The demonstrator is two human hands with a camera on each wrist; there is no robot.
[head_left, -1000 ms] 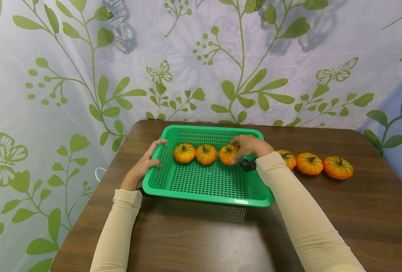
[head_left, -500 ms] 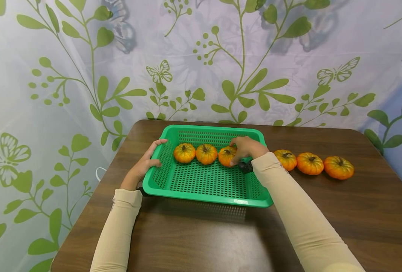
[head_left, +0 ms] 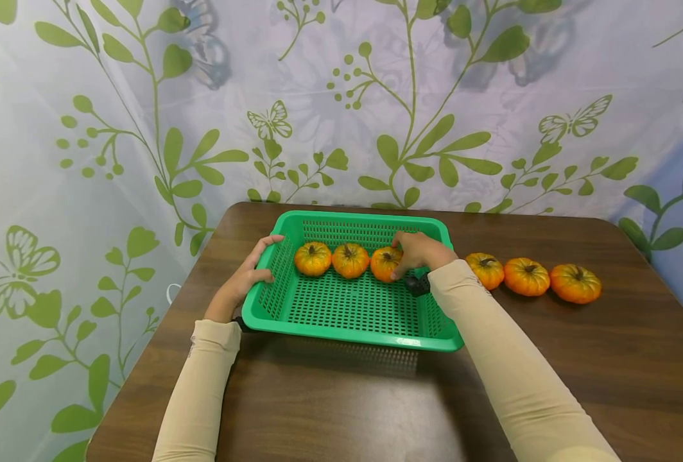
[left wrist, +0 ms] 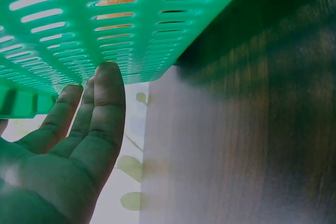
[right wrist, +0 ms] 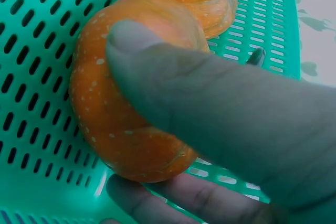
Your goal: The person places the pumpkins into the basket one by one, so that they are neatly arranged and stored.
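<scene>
Thumb over the rim in the head view, the left hand [head_left: 246, 276] grips the left end of a green basket [head_left: 347, 337] on the brown table [head_left: 347, 410]. Inside, toward the back, a left pumpkin [head_left: 312, 259], a middle pumpkin [head_left: 350, 260] and a third pumpkin [head_left: 383, 264] form a row. The right hand [head_left: 419, 249] pinches the third. Three loose pumpkins [head_left: 526, 277] lie on the table to the right of the basket. The right forearm crosses the basket's right end; should that arm or the black wrist device [head_left: 418, 285] catch the rim, the basket could be knocked and the row disturbed.

In the left wrist view, straight fingers lie against the outside of the perforated wall. Their hold looks light, so a shove from inside could slide the basket.

In the right wrist view, the thumb presses one side of the third pumpkin and fingers reach round its lower edge. Whether its full weight rests on the basket floor, I cannot tell. The rounded skin could roll out if the thumb presses off-centre, nudging the middle pumpkin close beside it.
</scene>
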